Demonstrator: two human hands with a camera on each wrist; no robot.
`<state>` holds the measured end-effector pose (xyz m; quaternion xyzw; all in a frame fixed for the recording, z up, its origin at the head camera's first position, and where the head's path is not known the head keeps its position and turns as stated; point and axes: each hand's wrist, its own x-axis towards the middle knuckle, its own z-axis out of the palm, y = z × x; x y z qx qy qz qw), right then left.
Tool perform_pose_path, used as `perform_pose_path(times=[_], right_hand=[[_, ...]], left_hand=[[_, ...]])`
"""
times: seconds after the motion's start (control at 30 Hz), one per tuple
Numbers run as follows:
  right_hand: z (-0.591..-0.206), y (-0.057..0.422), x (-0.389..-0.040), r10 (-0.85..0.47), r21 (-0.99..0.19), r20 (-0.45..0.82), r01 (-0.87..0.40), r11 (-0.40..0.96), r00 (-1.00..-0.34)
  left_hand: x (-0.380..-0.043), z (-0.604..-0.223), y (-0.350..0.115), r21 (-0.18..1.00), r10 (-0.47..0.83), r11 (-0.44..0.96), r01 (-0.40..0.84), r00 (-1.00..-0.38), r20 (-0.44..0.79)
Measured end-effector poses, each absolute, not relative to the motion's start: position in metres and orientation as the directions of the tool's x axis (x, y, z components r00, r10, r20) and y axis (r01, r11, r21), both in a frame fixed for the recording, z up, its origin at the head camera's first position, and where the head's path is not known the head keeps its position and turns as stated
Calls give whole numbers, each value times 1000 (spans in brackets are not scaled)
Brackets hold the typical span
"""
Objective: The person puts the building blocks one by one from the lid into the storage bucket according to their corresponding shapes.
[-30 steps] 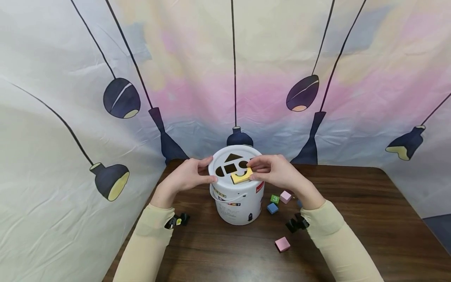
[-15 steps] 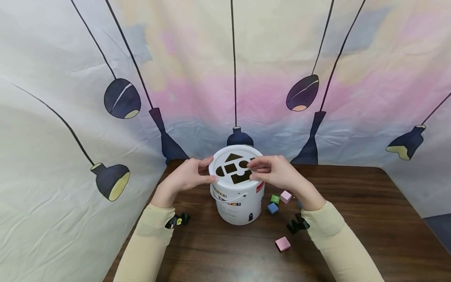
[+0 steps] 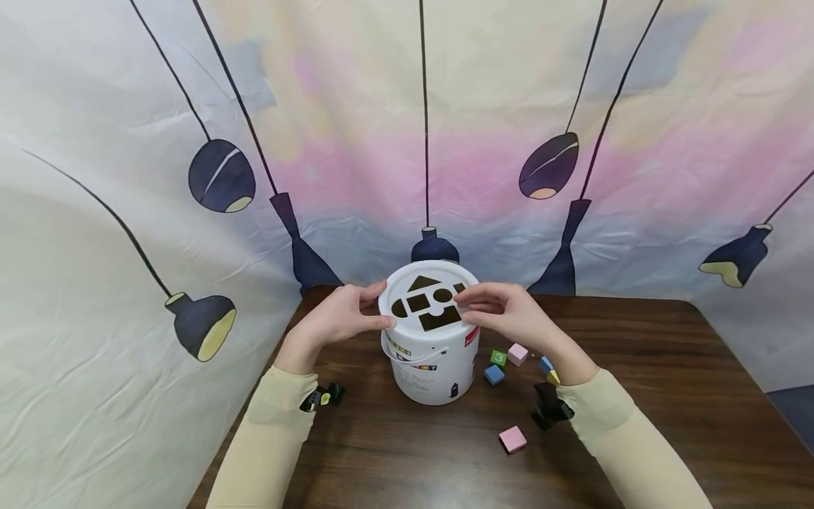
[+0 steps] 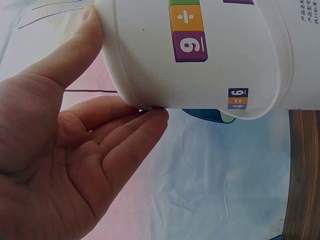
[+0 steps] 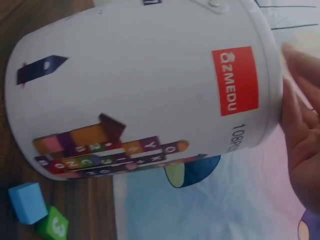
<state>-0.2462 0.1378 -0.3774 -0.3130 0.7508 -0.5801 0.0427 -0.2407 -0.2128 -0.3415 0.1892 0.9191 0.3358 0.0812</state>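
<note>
A white bucket (image 3: 422,385) stands upright on the table with its handle hanging at the front. Its white lid (image 3: 397,284) has several dark cut-out openings, among them a triangle, a square, a circle and a notched bridge shape. My left hand (image 3: 337,315) rests at the lid's left rim, thumb toward the front and nearly straight fingers behind, touching the edge in the left wrist view. At the right rim is my right hand (image 3: 511,311), its fingers loosely bent with nothing between them. The yellow notched block is out of sight.
Right of the bucket lie a green cube (image 3: 499,358), a pink cube (image 3: 518,354) and a blue cube (image 3: 494,375). Another pink block (image 3: 512,440) lies nearer the front. A blue block (image 3: 546,365) is partly hidden by the right wrist. A patterned curtain (image 3: 356,233) hangs behind the table.
The yellow notched block my right hand held over the lid has gone down out of sight at the matching opening. The right hand has then shifted slightly right; the left stays.
</note>
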Motion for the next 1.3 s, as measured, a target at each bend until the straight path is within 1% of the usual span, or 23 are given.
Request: perform_pose_path(times=[0.17, 0.37, 0.63, 1.03, 1.3], right_hand=[[-385, 150, -241, -472, -897, 369, -440, 46, -801], [-391, 163, -238, -434, -890, 390, -453, 49, -812], [-398, 183, -234, -385, -884, 360, -443, 149, -850], [-428, 219, -232, -394, -880, 260, -384, 279, -881], [-450, 242, -230, -397, -835, 207, -373, 405, -894]], left_hand=[[-239, -341, -212, 641, 403, 709, 294, -915, -26], [-237, -340, -211, 638, 405, 709, 301, -914, -18], [-240, -341, -210, 635, 412, 705, 314, -911, -7], [-241, -341, -212, 626, 413, 710, 322, -911, 0], [-242, -343, -215, 632, 412, 706, 319, -911, 0]])
